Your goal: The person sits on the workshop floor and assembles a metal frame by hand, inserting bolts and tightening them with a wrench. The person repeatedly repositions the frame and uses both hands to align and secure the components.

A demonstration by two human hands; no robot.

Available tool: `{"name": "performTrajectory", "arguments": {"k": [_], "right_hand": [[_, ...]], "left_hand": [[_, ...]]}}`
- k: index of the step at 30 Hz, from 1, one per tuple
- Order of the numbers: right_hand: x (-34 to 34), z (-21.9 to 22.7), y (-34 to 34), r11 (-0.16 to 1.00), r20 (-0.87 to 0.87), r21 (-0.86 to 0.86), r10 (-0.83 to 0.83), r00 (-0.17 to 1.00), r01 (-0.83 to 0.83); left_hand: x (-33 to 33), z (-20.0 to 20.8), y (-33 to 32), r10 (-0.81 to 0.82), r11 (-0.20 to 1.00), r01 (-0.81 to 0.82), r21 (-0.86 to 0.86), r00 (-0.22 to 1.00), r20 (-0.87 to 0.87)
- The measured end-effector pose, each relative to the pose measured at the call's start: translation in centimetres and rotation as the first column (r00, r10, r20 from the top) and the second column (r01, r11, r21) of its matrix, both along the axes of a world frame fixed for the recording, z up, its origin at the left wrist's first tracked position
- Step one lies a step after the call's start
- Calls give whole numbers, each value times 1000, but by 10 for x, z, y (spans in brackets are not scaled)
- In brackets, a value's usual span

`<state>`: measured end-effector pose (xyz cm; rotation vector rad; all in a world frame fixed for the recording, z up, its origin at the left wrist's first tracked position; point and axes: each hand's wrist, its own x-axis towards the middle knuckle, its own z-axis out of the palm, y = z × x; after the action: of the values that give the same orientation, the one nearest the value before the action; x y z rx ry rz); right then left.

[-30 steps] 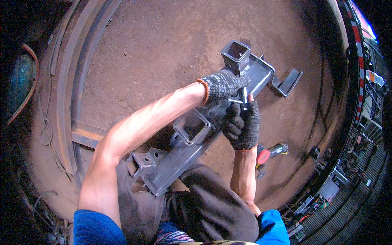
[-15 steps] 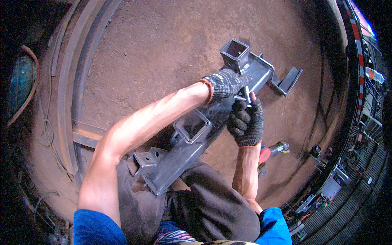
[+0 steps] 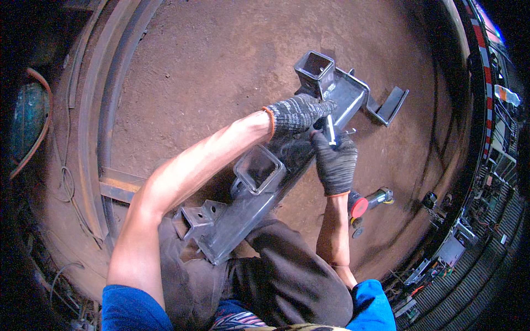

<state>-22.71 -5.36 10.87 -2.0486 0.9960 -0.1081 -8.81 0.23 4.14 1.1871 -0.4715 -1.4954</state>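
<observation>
A long dark steel beam [image 3: 237, 223] of box section lies slantwise from my lap to the far right, with short square tubes [image 3: 315, 65] standing on it. My left hand [image 3: 301, 114], in a grey knitted half-finger glove, rests closed at the beam's upper part, against a small metal tool with a bright bar [image 3: 332, 131]. My right hand [image 3: 338, 163], gloved alike, is closed around the tool's lower end, its fingers partly hidden. A thin metal pin [image 3: 350, 132] with a knobbed end sticks out beside it. The tool's exact kind is unclear.
An angle grinder [image 3: 375, 199] with a red disc lies on the brown floor right of my forearm. A bent steel bracket [image 3: 389, 106] projects beyond the beam. Long steel profiles [image 3: 105, 110] stand at the left; a hose [image 3: 45, 118] and cables are farther left.
My right hand has turned over, showing its back instead of its curled fingers. The bright bar and thin pin show more plainly. My left hand has shifted slightly left; the beam is nearly unmoved.
</observation>
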Motion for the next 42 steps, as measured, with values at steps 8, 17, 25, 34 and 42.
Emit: {"name": "performTrajectory", "arguments": {"k": [8,17,25,34,42], "right_hand": [[-10,15,11,883,31,450,-167,985,136],[5,-4,8,-392,-22,875,-620,784,-285],[-2,4,-2,995,-112,-86,-63,992,53],[-23,27,-6,-92,-128,990,-223,966,110],[6,-12,-2,-444,-29,806,-689,724,-391]], "left_hand": [[3,-4,1,-6,998,16,-55,985,170],[2,26,7,43,997,-8,77,885,-463],[7,10,2,19,1000,-19,18,999,-46],[8,3,7,28,997,-13,79,980,-197],[4,16,7,33,998,-52,-37,914,-405]]}}
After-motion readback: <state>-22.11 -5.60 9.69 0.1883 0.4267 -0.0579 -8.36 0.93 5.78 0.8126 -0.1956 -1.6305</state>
